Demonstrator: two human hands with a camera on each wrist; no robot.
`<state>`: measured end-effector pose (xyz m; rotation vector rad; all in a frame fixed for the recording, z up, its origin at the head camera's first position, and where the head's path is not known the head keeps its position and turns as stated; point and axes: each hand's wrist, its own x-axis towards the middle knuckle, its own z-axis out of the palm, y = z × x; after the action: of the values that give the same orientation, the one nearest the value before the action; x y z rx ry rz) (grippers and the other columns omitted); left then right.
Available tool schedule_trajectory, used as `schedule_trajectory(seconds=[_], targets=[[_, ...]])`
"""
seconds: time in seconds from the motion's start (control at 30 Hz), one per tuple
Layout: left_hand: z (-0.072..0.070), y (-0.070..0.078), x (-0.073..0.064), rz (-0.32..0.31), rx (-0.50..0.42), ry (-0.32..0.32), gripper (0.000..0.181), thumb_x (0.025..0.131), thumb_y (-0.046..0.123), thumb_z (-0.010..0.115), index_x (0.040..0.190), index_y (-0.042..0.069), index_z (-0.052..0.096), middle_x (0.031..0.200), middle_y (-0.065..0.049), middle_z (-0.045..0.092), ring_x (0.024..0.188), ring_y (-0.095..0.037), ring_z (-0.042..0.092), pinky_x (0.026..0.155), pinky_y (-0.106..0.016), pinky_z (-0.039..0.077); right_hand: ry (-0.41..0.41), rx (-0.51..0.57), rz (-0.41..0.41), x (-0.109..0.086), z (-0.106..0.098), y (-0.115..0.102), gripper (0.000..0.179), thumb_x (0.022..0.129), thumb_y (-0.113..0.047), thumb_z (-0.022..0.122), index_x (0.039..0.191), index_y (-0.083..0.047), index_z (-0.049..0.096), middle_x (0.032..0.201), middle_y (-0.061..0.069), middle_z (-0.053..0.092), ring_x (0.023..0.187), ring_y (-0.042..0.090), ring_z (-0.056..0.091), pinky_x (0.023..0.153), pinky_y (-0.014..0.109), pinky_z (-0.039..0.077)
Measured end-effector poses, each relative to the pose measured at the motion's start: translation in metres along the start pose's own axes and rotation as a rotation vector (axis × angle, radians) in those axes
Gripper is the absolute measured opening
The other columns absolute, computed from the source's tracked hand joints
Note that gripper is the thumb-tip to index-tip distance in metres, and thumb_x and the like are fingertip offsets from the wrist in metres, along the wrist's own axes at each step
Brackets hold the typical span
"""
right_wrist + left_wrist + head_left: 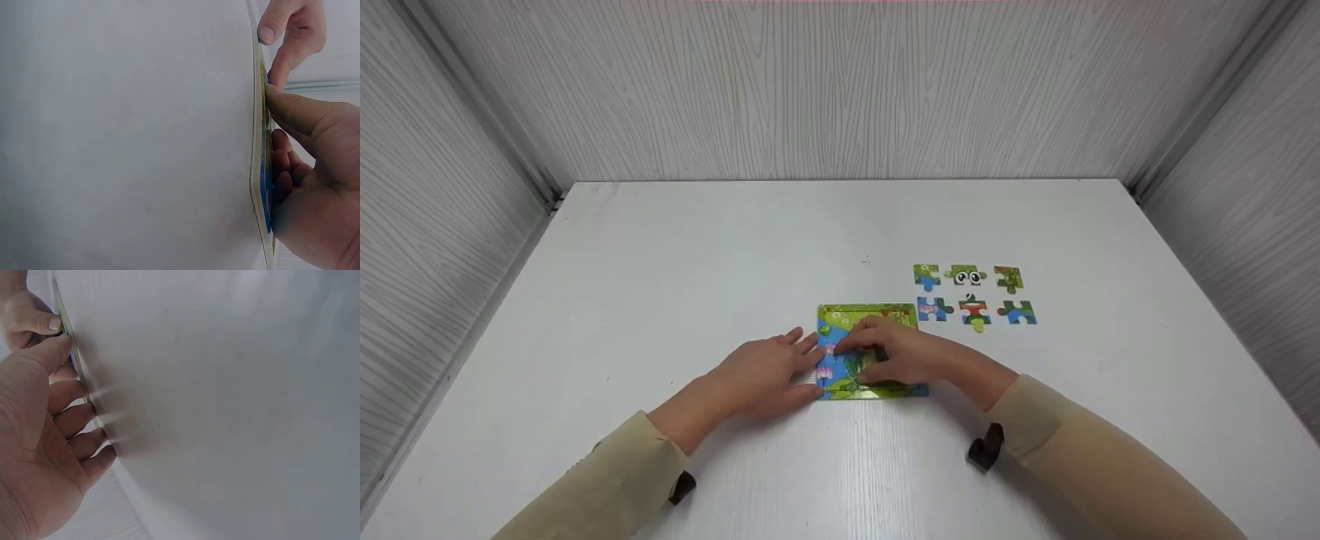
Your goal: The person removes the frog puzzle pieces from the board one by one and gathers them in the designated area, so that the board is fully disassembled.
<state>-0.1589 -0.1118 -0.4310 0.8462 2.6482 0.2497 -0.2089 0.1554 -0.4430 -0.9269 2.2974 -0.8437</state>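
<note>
Six loose puzzle pieces lie face up on the white bench (697, 262), in two rows of three beyond the right side of the puzzle board (864, 308). The far row has a green-and-blue piece (925, 275), an eye piece (966, 276) and a red-and-green piece (1009, 277). The near row has a pink-flower piece (930, 309), a mouth piece (974, 310) and a blue-and-green piece (1018, 312). The pink-flower piece sits just beside the board's far right corner; the others are farther off. A pale wood-grain wall (840, 90) closes the back of the bench, and similar panels stand at both sides. Beige sleeves (607, 480) cover both forearms, with a dark clip (682, 487) under the left one.

The board lies flat in front of the person, with a printed green-and-blue rim around its inner area. The right hand (911, 352) covers much of that area, so its filling cannot be fully told. That hand's thumb and bent fingers stand apart, tips on the board; whether they pinch a piece cannot be told. The left hand (761, 375) is spread, fingertips and thumb against the board's left edge, gripping nothing.
</note>
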Motion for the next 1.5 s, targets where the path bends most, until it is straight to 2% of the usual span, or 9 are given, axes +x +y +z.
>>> schedule_trajectory(seconds=[0.27,0.5,0.9,1.23,1.5], targets=[[0.0014,-0.002,-0.0008,0.021,0.001,0.018,0.068,0.106,0.049,0.056,0.162,0.012,0.046,0.167,-0.011,0.041,0.157,-0.033,0.032,0.121,-0.053,0.036,0.001,0.006,-0.02,0.0027,0.0,-0.0005,0.042,0.1,-0.019,0.077,0.14,-0.021,0.068,0.136,-0.003,0.059,0.127,0.018,0.051,0.114,0.043,0.042],[0.0006,0.0004,-0.0007,0.008,0.006,0.012,0.07,0.106,0.052,0.056,0.163,0.014,0.043,0.168,-0.009,0.04,0.158,-0.032,0.03,0.122,-0.053,0.036,0.015,0.059,0.01,0.0034,0.0014,-0.0013,0.043,0.098,-0.015,0.079,0.139,-0.019,0.065,0.132,-0.005,0.061,0.122,0.017,0.055,0.113,0.039,0.045],[0.0019,0.0022,0.0013,0.041,0.043,0.05,0.071,0.105,0.053,0.057,0.161,0.009,0.046,0.171,-0.007,0.034,0.158,-0.03,0.03,0.121,-0.05,0.037,0.035,0.124,-0.059,0.0048,0.0028,0.0044,0.041,0.096,-0.008,0.08,0.134,-0.016,0.066,0.125,-0.005,0.064,0.113,0.017,0.058,0.107,0.039,0.048],[-0.0002,0.0045,0.0039,0.024,0.03,0.015,0.072,0.105,0.052,0.057,0.161,0.008,0.045,0.169,-0.009,0.038,0.157,-0.029,0.033,0.121,-0.05,0.037,0.042,0.129,-0.085,0.004,0.004,0.0042,0.04,0.095,-0.007,0.081,0.132,-0.014,0.067,0.115,-0.003,0.065,0.108,0.017,0.059,0.101,0.036,0.05],[0.0011,0.0046,0.0039,0.01,0.029,0.014,0.073,0.106,0.053,0.056,0.162,0.009,0.045,0.169,-0.008,0.037,0.158,-0.029,0.032,0.122,-0.05,0.036,0.046,0.101,-0.055,0.0032,0.0046,-0.0001,0.041,0.096,-0.009,0.081,0.134,-0.016,0.066,0.11,-0.003,0.062,0.104,0.017,0.057,0.096,0.034,0.05]])
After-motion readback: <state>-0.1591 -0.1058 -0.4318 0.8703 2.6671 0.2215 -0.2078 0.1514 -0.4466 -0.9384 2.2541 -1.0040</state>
